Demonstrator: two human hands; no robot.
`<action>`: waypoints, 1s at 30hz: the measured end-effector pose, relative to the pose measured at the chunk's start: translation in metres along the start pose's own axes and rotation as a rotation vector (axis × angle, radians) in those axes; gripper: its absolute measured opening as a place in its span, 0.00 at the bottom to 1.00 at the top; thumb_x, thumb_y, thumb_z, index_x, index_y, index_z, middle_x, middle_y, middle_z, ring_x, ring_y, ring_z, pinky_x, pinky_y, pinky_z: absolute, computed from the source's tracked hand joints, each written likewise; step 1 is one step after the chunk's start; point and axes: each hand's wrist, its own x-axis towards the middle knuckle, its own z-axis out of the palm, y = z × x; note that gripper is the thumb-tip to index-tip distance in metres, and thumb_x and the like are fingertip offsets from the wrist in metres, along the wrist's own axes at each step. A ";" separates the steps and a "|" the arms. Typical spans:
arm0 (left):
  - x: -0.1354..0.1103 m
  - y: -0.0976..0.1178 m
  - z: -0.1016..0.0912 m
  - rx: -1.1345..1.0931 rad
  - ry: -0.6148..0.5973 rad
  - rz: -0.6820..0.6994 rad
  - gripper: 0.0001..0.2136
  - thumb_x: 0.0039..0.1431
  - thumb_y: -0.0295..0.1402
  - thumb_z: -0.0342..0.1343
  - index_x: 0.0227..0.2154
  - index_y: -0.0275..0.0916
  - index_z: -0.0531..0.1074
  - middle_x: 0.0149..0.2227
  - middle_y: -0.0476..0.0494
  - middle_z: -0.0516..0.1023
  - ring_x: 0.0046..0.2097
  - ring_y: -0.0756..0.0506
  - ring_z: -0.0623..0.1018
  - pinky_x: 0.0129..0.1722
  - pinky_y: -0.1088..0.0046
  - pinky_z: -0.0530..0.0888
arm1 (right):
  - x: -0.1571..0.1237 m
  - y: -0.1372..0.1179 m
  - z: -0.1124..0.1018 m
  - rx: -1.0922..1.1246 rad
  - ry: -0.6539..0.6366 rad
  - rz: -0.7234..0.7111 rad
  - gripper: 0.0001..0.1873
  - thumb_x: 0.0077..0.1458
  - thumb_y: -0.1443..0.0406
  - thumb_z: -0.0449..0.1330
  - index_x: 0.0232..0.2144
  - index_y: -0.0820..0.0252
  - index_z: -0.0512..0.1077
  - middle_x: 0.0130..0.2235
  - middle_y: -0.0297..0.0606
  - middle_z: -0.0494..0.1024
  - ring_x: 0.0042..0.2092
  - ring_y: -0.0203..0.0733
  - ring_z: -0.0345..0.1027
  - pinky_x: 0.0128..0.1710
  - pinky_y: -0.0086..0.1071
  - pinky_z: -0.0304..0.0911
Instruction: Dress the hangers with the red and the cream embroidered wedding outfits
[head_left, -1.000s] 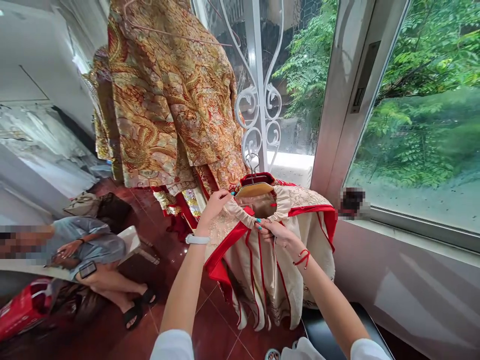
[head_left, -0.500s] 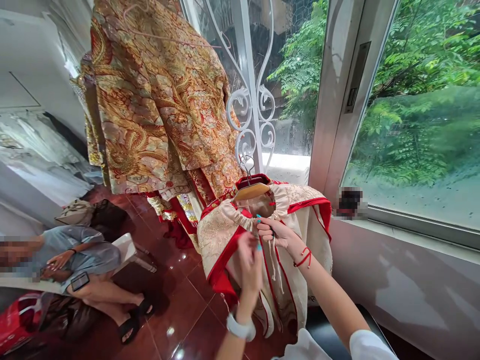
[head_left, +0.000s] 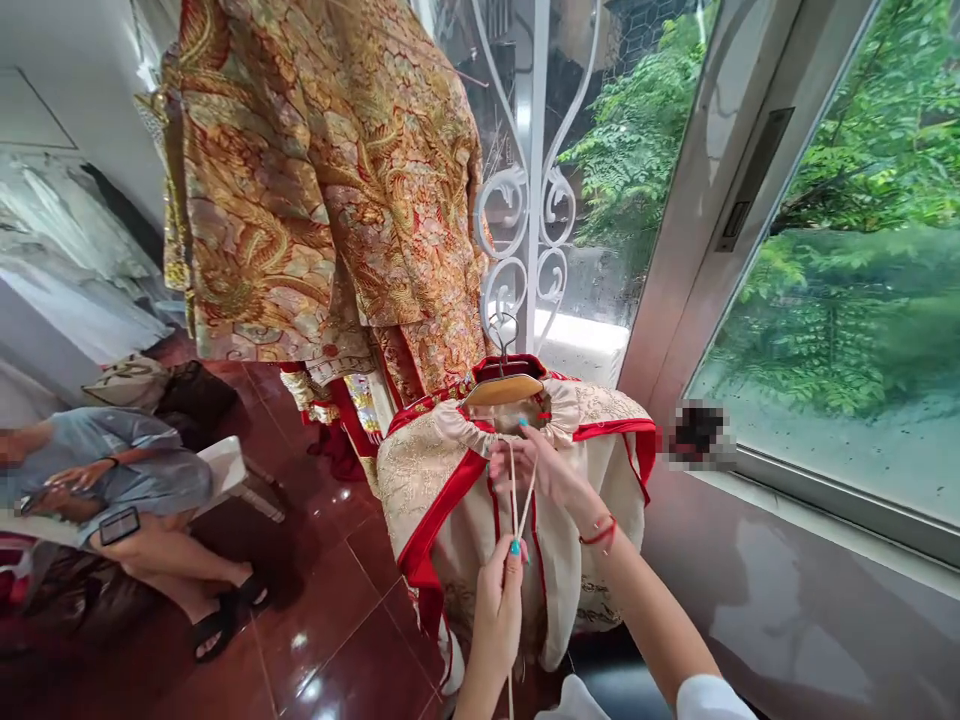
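Observation:
A cream garment with gold embroidery and red trim (head_left: 431, 470) hangs inside out or open on a wooden hanger (head_left: 504, 390) in front of me. Its gathered cream band (head_left: 566, 405) has a thin drawstring (head_left: 514, 500) coming out at the middle. My left hand (head_left: 499, 590), lower down, pinches the drawstring, which runs taut upward in a narrow V. Up at the band, my right hand (head_left: 551, 475) has its thumb on the upper side and its fingers below, partly blurred, behind the cords. The cord's loose end hangs below my left hand.
Gold and red embroidered robes (head_left: 262, 200) hang at the left. Behind the hanger stands a white scrolled metal frame (head_left: 536, 200), by a window (head_left: 825, 300). A seated person (head_left: 127, 470) is at the left on a white chair (head_left: 225, 465). A black seat (head_left: 622, 675) is below.
My left hand has come down from beside the band and now pulls the drawstring tight. My right hand stays at the band with its grip shifted. The view has turned slightly.

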 end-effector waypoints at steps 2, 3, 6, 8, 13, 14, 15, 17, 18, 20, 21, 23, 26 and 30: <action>-0.001 0.004 -0.007 0.062 -0.009 0.032 0.28 0.58 0.63 0.49 0.30 0.39 0.72 0.24 0.50 0.66 0.28 0.48 0.67 0.29 0.73 0.66 | -0.027 0.018 -0.005 -0.208 0.114 -0.139 0.31 0.65 0.42 0.44 0.40 0.60 0.74 0.30 0.41 0.76 0.33 0.43 0.72 0.32 0.36 0.71; -0.003 0.006 -0.010 0.086 -0.008 0.045 0.27 0.58 0.63 0.49 0.29 0.40 0.71 0.24 0.50 0.65 0.28 0.48 0.66 0.28 0.73 0.65 | -0.043 0.026 -0.009 -0.359 0.215 -0.240 0.29 0.65 0.44 0.46 0.43 0.59 0.74 0.34 0.43 0.78 0.37 0.46 0.74 0.36 0.38 0.72; -0.010 0.014 -0.017 0.138 -0.017 0.074 0.27 0.59 0.61 0.49 0.27 0.40 0.71 0.24 0.49 0.65 0.28 0.47 0.66 0.29 0.72 0.65 | -0.079 0.041 -0.022 -1.013 0.462 -0.714 0.16 0.65 0.57 0.55 0.51 0.55 0.73 0.50 0.47 0.78 0.54 0.53 0.71 0.53 0.49 0.68; -0.013 0.022 -0.018 0.164 -0.053 0.077 0.26 0.61 0.60 0.47 0.27 0.40 0.71 0.23 0.50 0.65 0.28 0.47 0.65 0.31 0.71 0.65 | -0.086 0.044 -0.025 -1.441 0.363 -0.954 0.16 0.64 0.65 0.56 0.54 0.50 0.72 0.56 0.44 0.74 0.62 0.54 0.62 0.62 0.55 0.58; -0.013 0.039 -0.009 0.053 -0.258 0.019 0.30 0.63 0.61 0.42 0.24 0.39 0.70 0.24 0.48 0.67 0.28 0.49 0.66 0.33 0.72 0.67 | -0.060 0.051 -0.019 -1.781 0.049 -1.211 0.12 0.65 0.66 0.54 0.48 0.54 0.74 0.37 0.37 0.75 0.45 0.45 0.68 0.59 0.48 0.59; -0.012 0.043 -0.008 0.033 -0.300 0.021 0.30 0.64 0.60 0.41 0.25 0.38 0.71 0.25 0.46 0.70 0.29 0.48 0.68 0.34 0.71 0.68 | -0.056 0.051 -0.017 -1.776 0.060 -1.231 0.11 0.66 0.64 0.53 0.45 0.56 0.74 0.33 0.37 0.74 0.40 0.44 0.67 0.56 0.47 0.61; -0.011 0.046 -0.009 0.037 -0.322 0.040 0.30 0.65 0.58 0.40 0.26 0.38 0.73 0.27 0.45 0.72 0.31 0.47 0.70 0.36 0.71 0.69 | -0.053 0.051 -0.017 -1.770 0.069 -1.238 0.12 0.66 0.63 0.52 0.43 0.58 0.74 0.31 0.37 0.72 0.36 0.44 0.65 0.53 0.46 0.63; -0.008 0.053 -0.015 0.113 -0.292 0.124 0.28 0.68 0.53 0.39 0.28 0.38 0.74 0.31 0.42 0.76 0.35 0.45 0.74 0.39 0.70 0.71 | -0.052 0.048 -0.017 -1.767 0.037 -1.232 0.16 0.68 0.61 0.48 0.42 0.61 0.74 0.30 0.38 0.71 0.33 0.44 0.62 0.48 0.45 0.63; -0.007 0.055 -0.021 0.174 -0.239 0.182 0.27 0.69 0.51 0.40 0.28 0.38 0.75 0.33 0.41 0.77 0.37 0.44 0.75 0.40 0.69 0.71 | -0.054 0.044 -0.017 -1.762 -0.002 -1.232 0.18 0.69 0.62 0.46 0.43 0.63 0.74 0.30 0.39 0.72 0.33 0.45 0.62 0.48 0.44 0.63; -0.003 0.060 -0.035 0.329 -0.125 0.299 0.24 0.70 0.47 0.40 0.28 0.39 0.74 0.34 0.41 0.77 0.38 0.43 0.75 0.41 0.66 0.72 | -0.059 0.034 -0.016 -1.726 -0.077 -1.212 0.20 0.70 0.63 0.43 0.48 0.65 0.73 0.30 0.40 0.72 0.34 0.45 0.63 0.47 0.44 0.63; 0.000 0.061 -0.042 0.409 -0.080 0.349 0.23 0.71 0.45 0.41 0.28 0.40 0.73 0.34 0.41 0.77 0.39 0.42 0.75 0.42 0.65 0.72 | -0.062 0.028 -0.015 -1.679 -0.107 -1.181 0.21 0.70 0.64 0.42 0.51 0.64 0.73 0.31 0.40 0.73 0.34 0.45 0.63 0.47 0.44 0.64; 0.008 0.065 -0.052 0.541 -0.006 0.431 0.19 0.71 0.41 0.43 0.30 0.41 0.74 0.38 0.41 0.78 0.42 0.41 0.75 0.46 0.62 0.72 | -0.067 0.015 -0.012 -1.505 -0.133 -1.070 0.22 0.71 0.64 0.40 0.51 0.59 0.73 0.32 0.39 0.74 0.34 0.44 0.64 0.44 0.42 0.65; 0.028 0.074 -0.052 0.572 0.046 0.581 0.14 0.70 0.37 0.45 0.45 0.42 0.75 0.54 0.39 0.75 0.56 0.40 0.72 0.57 0.59 0.68 | -0.072 -0.005 -0.006 -1.224 -0.168 -0.904 0.18 0.71 0.61 0.46 0.43 0.57 0.76 0.34 0.39 0.75 0.36 0.42 0.67 0.39 0.37 0.67; 0.064 0.094 -0.038 0.535 -0.214 0.671 0.16 0.71 0.38 0.43 0.46 0.42 0.75 0.52 0.40 0.78 0.55 0.41 0.74 0.59 0.59 0.67 | -0.077 -0.026 -0.006 -1.378 -0.199 -1.044 0.14 0.70 0.66 0.51 0.41 0.58 0.77 0.37 0.42 0.77 0.37 0.41 0.69 0.34 0.33 0.67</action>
